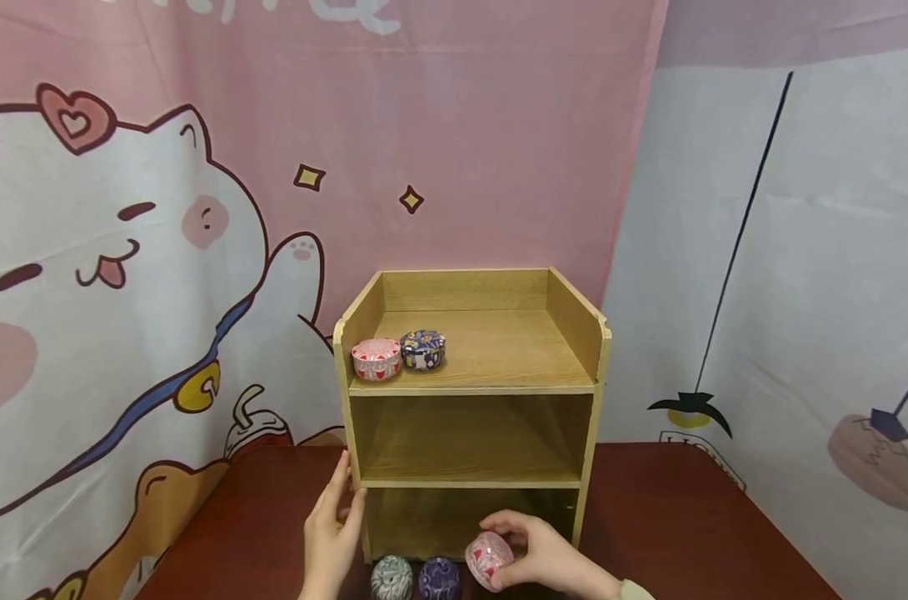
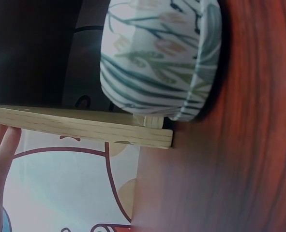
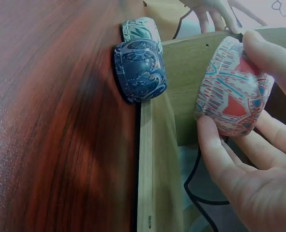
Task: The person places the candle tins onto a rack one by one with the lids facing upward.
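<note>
In the head view my right hand (image 1: 535, 552) pinches a pink round tin (image 1: 489, 559) with red marks between thumb and fingers, in front of the bottom compartment. The right wrist view shows this pink tin (image 3: 236, 89) tilted, off the table. My left hand (image 1: 332, 531) touches the left side of the wooden shelf (image 1: 475, 483), its fingers fairly straight along the panel. Before the shelf stand a green-and-white leaf-patterned tin (image 1: 391, 578) and a dark blue-purple tin (image 1: 440, 578). On the top level, a red-and-pink tin (image 1: 376, 360) sits at the left, beside a blue-and-yellow tin (image 1: 423, 350).
The shelf has three levels, with raised walls around the top one. It stands on a dark red wooden table (image 1: 671, 533). Behind hangs a pink and white cartoon cloth (image 1: 491, 158).
</note>
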`<state>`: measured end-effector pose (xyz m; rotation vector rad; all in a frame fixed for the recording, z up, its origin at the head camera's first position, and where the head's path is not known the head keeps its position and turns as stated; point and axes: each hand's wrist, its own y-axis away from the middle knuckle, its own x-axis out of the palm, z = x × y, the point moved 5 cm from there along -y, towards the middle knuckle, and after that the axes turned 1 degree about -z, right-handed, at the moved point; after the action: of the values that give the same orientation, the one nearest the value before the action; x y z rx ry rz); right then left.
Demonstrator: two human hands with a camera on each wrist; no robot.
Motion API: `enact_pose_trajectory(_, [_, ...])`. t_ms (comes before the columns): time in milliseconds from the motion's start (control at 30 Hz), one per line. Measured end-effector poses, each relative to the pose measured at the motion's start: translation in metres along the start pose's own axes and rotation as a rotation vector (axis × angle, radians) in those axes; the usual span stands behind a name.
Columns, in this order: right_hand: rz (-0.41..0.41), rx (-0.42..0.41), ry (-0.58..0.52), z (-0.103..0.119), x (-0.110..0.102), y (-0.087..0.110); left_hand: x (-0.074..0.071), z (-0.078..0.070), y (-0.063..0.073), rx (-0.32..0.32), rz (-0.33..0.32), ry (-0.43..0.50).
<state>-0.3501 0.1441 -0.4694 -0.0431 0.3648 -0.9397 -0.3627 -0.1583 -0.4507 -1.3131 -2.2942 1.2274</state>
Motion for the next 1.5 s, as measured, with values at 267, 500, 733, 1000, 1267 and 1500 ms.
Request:
enact_pose_trajectory(267, [0.053,0.026,-0.038,0.003,0.002,0.003,0.001,0.000,0.002,-0.001,-0.004,0.023])
enact_pose_trajectory(500, [0.054,0.025,-0.015,0.006,0.001,0.004,0.000,0.000,0.000,-0.006,-0.003,0.022])
enact_pose_trajectory(733, [0.051,-0.005,-0.018,0.014,0.001,0.004,0.000,-0.002,-0.002,0.020,-0.009,0.007])
enact_pose_trajectory(1000, [0.042,-0.020,-0.031,0.021,0.000,0.002,0.000,-0.002,-0.001,0.031,-0.015,0.003])
enact_pose_trajectory(1267, [0.026,-0.035,-0.033,0.029,-0.002,0.001,-0.001,-0.001,0.001,0.023,-0.014,0.002])
enact_pose_trajectory(1500, [0.016,-0.060,-0.022,0.035,-0.002,0.002,0.000,-0.002,0.000,0.053,-0.017,-0.002])
